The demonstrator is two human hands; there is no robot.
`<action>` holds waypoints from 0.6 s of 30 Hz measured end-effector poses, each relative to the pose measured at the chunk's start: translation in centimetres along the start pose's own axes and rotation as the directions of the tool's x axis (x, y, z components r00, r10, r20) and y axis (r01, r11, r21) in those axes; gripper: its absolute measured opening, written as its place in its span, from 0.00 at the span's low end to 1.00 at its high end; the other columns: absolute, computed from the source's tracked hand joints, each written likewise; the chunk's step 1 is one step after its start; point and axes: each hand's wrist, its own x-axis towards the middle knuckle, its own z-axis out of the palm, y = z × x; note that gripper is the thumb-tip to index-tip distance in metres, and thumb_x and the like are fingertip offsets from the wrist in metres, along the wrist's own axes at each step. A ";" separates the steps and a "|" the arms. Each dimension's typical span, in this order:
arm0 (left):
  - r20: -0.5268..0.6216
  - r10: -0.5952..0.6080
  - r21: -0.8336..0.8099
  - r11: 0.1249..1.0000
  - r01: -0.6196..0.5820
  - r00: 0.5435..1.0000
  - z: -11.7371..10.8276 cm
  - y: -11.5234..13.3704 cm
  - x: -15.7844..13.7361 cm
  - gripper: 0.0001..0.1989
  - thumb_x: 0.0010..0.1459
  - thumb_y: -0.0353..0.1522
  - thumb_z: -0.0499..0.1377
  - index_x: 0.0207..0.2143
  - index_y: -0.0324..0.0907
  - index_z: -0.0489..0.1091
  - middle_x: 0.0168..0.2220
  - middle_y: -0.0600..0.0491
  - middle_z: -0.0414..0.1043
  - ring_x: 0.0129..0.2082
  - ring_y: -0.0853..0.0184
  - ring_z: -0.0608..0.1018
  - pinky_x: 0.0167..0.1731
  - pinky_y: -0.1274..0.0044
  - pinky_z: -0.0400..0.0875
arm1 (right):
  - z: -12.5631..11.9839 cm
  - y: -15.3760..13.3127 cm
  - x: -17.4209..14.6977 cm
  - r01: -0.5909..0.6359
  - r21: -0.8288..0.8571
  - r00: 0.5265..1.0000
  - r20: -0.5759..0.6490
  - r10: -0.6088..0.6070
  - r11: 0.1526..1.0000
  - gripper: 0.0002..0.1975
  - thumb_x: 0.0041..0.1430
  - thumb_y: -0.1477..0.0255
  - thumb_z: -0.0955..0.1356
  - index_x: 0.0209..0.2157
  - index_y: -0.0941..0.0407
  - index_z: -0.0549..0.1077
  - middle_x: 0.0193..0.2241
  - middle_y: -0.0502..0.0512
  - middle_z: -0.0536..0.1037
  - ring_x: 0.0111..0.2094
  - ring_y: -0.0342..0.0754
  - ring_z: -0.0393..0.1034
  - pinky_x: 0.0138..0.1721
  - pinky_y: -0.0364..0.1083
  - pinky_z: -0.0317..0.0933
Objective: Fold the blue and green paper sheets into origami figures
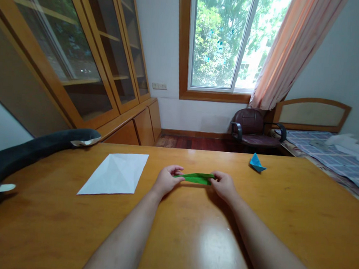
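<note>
A long, narrow piece of folded green paper (197,178) is held level between my two hands, just above the wooden table (186,235). My left hand (166,180) pinches its left end between thumb and fingers. At the other end, my right hand (224,185) grips the paper the same way. Left of my hands lies a white square sheet of paper (117,174) with creases across it. To the far right stands a small blue folded paper boat (256,163).
A dark plush toy (40,149) with white parts lies along the table's left side. Beyond the table are a glass-fronted cabinet (112,40), a maroon armchair (249,126) and a bed (335,144). A pink curtain (294,48) hangs beside the window.
</note>
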 end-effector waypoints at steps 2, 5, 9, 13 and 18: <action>0.021 0.061 0.138 0.988 -0.063 0.998 0.1 -0.1 -0.2 0.15 0.38 0.27 0.67 0.33 0.39 0.75 0.27 0.52 0.76 0.29 0.67 0.77 0.34 0.75 0.72 | -0.2 0.1 -0.1 0.064 -0.099 0.998 -0.016 -0.066 0.993 0.09 0.49 0.72 0.63 0.27 0.57 0.75 0.22 0.50 0.74 0.25 0.44 0.65 0.30 0.42 0.59; 0.105 0.146 0.325 0.930 -0.173 0.984 0.1 0.1 -0.8 0.13 0.43 0.27 0.64 0.35 0.41 0.77 0.28 0.52 0.77 0.29 0.66 0.76 0.34 0.75 0.70 | -0.4 0.0 -0.2 0.118 -0.212 0.991 -0.030 -0.127 0.970 0.09 0.49 0.75 0.63 0.28 0.56 0.75 0.24 0.51 0.75 0.27 0.46 0.67 0.33 0.43 0.59; 0.237 0.234 0.504 0.800 -0.325 0.943 0.3 0.7 -1.4 0.13 0.48 0.27 0.60 0.38 0.43 0.77 0.31 0.52 0.77 0.31 0.66 0.76 0.35 0.75 0.69 | -0.5 -0.2 -0.4 0.212 -0.282 0.973 -0.030 -0.230 0.936 0.10 0.49 0.77 0.63 0.29 0.56 0.75 0.28 0.54 0.77 0.33 0.48 0.69 0.37 0.44 0.60; 0.359 0.261 0.654 0.615 -0.441 0.896 0.8 1.2 -1.7 0.13 0.49 0.24 0.55 0.35 0.44 0.77 0.34 0.51 0.76 0.35 0.65 0.75 0.37 0.76 0.67 | -0.6 -0.4 -0.4 0.300 -0.341 0.951 0.029 -0.309 0.891 0.11 0.49 0.80 0.63 0.28 0.55 0.76 0.30 0.55 0.77 0.36 0.48 0.68 0.41 0.44 0.60; 0.411 0.247 0.765 0.430 -0.479 0.878 1.3 1.3 -1.9 0.14 0.48 0.22 0.54 0.33 0.43 0.75 0.34 0.50 0.75 0.37 0.63 0.73 0.38 0.75 0.66 | -0.9 -1.3 -0.6 0.318 -0.479 0.947 0.117 -0.299 0.818 0.13 0.46 0.82 0.63 0.28 0.56 0.77 0.30 0.55 0.76 0.36 0.48 0.67 0.40 0.43 0.58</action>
